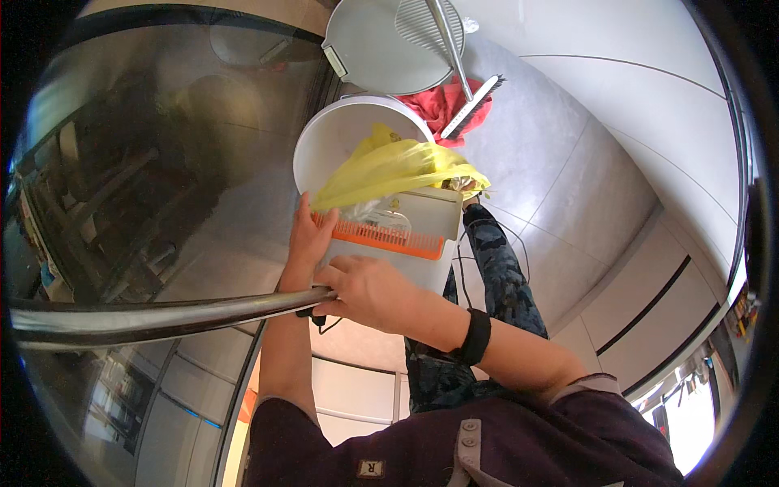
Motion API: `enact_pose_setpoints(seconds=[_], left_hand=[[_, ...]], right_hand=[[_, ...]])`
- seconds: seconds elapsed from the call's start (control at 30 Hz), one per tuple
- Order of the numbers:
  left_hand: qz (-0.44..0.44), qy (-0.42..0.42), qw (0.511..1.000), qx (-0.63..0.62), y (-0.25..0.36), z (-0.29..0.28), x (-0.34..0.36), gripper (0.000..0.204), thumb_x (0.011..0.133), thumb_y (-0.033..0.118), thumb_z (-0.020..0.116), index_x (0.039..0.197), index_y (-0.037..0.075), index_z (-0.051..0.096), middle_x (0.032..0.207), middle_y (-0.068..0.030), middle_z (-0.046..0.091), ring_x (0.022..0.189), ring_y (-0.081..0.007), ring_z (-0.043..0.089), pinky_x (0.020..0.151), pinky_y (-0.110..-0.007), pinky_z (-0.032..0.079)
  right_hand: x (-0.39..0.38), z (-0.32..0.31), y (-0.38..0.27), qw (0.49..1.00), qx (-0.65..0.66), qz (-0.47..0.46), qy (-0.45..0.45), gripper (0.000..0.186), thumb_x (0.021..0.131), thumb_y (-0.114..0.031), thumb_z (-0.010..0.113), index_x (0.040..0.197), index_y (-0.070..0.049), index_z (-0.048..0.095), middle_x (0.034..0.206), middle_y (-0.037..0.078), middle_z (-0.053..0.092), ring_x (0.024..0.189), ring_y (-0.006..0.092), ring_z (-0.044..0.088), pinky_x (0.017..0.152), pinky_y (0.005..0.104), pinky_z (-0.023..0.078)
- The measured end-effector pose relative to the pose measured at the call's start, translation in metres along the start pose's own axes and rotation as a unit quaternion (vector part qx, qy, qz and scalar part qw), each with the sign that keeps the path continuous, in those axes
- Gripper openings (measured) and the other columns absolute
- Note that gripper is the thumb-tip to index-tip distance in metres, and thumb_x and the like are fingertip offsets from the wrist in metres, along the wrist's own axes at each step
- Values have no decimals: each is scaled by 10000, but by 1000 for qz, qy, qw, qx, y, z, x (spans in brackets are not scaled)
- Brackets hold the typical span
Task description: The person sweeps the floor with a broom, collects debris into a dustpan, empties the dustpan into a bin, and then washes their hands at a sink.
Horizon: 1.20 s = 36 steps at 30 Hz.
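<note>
My left hand (308, 242) grips the near left end of an orange comb-like toothed strip (388, 237), fixed along a pale dustpan (442, 215). Across the dustpan's far side and the white bucket's rim lies a yellow plastic bag (377, 174), crumpled and partly see-through. The white bucket (312, 154) stands just beyond. My right hand (369, 290) is closed around the end of a thick shiny metal pole (178, 316), next to my left wrist. Where the pole joins anything is hidden behind that hand.
A grey round container (365, 49) stands behind the bucket, with a second metal pole (446, 36) over it. To its right, a white brush (471, 105) rests on a red cloth (430, 101). A dark glossy panel (203, 154) rises at left; white cabinets (617, 49) curve along the right.
</note>
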<state>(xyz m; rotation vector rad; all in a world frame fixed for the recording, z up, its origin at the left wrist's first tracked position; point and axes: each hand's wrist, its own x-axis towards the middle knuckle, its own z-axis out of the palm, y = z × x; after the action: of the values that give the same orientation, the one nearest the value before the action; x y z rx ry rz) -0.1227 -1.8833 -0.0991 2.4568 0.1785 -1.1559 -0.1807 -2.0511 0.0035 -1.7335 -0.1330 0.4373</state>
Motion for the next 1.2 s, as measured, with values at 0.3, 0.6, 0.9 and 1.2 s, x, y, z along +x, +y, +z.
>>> enact_pose_setpoints(seconds=[0.3,0.6,0.9,1.2], left_hand=[[-71,23,995,61,-14,14,25,859,699,409,562,1322,-10,146,1199,-294,368,1091,-409,405,901,-411,365],[-128,-3,983,129,11,10,17,772,759,343,459,1332,-6,78,1197,-303,398,1046,-405,459,872,-426,382],[-81,8,989,121,-4,15,17,722,810,302,401,1326,-21,13,957,-301,550,886,-418,539,767,-446,425],[-28,13,977,209,-22,25,20,687,837,278,368,1312,-54,-2,780,-251,592,702,-406,566,643,-465,449]], right_hand=[[-4,10,2,998,-5,-16,53,326,692,-313,655,852,-49,552,695,77,517,611,258,546,537,346,444],[-13,10,14,999,47,8,20,329,709,-280,656,908,-41,549,764,90,530,630,256,567,548,338,459],[-72,-62,199,812,-206,290,462,290,779,-185,592,991,12,564,854,140,590,644,187,581,576,279,473],[-80,-50,227,762,234,435,419,237,769,-187,600,864,29,620,641,38,589,582,81,524,499,206,412]])
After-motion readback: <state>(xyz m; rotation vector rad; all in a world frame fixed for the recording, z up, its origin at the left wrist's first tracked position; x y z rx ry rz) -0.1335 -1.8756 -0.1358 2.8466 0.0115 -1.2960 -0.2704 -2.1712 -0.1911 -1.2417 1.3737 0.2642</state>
